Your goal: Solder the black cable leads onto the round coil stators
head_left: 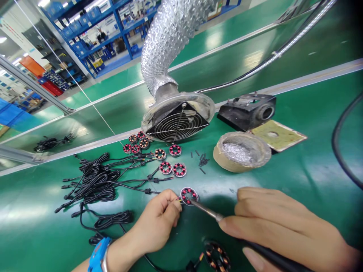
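Note:
My left hand (159,219) is closed in a pinch near the middle of the green bench. Between its fingertips are thin coloured wires (179,200), partly hidden, leading to a ring-shaped motor stator (183,191) with pink-red windings. Across from it, my right hand (280,223) grips the black handle of a soldering iron (208,211). Its metal tip is at the lower right of this stator; whether it touches cannot be made out. Close below lies another stator (217,257) with copper windings, beside a black cable with coloured wire ends.
Behind the hands are several stators (179,170), small black tubes (203,160) and a tub of silvery shavings (227,162). Coiled black cables (99,177) lie at left. A fume fan (178,122) with a foil duct (164,45) stands at the back, near a black stand (246,109).

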Motion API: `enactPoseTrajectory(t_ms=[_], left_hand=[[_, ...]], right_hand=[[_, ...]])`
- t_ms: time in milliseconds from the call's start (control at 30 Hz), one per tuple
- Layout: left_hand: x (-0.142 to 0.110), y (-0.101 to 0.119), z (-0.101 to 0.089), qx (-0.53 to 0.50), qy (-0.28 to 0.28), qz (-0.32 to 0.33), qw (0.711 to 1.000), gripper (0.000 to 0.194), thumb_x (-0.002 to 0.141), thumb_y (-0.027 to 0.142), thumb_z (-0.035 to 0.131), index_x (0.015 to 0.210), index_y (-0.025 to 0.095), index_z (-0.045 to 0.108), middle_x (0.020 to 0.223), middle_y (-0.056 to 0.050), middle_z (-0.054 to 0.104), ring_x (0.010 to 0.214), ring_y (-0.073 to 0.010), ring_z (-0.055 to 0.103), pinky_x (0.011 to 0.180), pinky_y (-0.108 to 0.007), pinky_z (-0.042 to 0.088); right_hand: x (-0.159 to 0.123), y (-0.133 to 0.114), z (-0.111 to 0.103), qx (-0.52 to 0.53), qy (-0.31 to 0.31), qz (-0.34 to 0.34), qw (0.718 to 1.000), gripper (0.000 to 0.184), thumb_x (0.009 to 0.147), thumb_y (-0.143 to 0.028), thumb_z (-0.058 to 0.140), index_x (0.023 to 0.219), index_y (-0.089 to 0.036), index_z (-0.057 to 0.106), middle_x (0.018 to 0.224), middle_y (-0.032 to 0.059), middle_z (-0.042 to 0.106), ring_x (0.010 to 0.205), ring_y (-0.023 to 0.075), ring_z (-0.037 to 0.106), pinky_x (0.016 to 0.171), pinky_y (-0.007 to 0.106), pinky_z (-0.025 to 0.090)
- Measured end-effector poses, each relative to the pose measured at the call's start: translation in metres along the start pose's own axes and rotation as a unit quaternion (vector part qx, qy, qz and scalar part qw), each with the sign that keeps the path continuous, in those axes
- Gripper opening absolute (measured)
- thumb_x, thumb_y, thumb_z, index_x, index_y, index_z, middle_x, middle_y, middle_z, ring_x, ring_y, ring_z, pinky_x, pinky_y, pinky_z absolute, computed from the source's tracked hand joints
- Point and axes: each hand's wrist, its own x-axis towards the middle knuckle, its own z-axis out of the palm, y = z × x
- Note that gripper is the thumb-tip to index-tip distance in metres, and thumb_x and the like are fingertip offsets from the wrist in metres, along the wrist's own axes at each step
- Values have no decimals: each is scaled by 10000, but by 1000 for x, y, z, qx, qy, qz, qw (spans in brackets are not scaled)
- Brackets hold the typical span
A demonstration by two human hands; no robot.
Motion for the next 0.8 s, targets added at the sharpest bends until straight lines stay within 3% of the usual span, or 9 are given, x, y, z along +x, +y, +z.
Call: enactPoseTrajectory(t_ms=[100, 200, 400, 600, 800], left_hand=[[0, -2, -1, -10, -4, -4, 1000, 404, 892, 570, 531, 767, 199, 430, 572, 98, 370, 432, -42, 194, 415, -196, 155], [0, -1, -1, -43, -12, -12, 999, 436, 861, 598, 564, 753, 197, 431, 557, 96, 390, 404, -31, 191, 390, -196, 130], [2, 3, -2, -134, -26, -37, 990, 456, 772, 615, 635, 792, 187, 479, 487, 96, 439, 347, -27, 188, 351, -199, 92], [1, 2, -2, -123, -38, -26, 991, 489, 763, 648, 633, 793, 184, 481, 483, 93, 444, 355, -31, 193, 363, -205, 93], [-2, 3, -4, -68, -54, 0, 996, 498, 778, 658, 622, 763, 186, 464, 527, 87, 423, 424, -44, 237, 415, -207, 138]], right_hand=[[2, -1, -4, 8, -26, -3, 1000, 290, 758, -100, 489, 1000, -226, 585, 640, 21, 605, 518, 196, 598, 497, 351, 456], [1, -1, -8, -24, -57, 36, 997, 304, 807, -103, 500, 1072, -222, 591, 750, 49, 659, 623, 218, 658, 564, 360, 509], [-3, 17, 11, 35, -9, 19, 999, 432, 921, -70, 482, 1329, -207, 520, 762, -4, 686, 579, 138, 650, 519, 239, 513], [1, 19, 31, 39, -10, 43, 998, 222, 920, -49, 496, 1036, -198, 613, 719, -9, 633, 526, 102, 549, 496, 204, 447], [4, 14, 38, 66, -65, 64, 994, 229, 904, -47, 474, 1037, -193, 589, 733, -4, 614, 568, 109, 556, 543, 214, 457]])
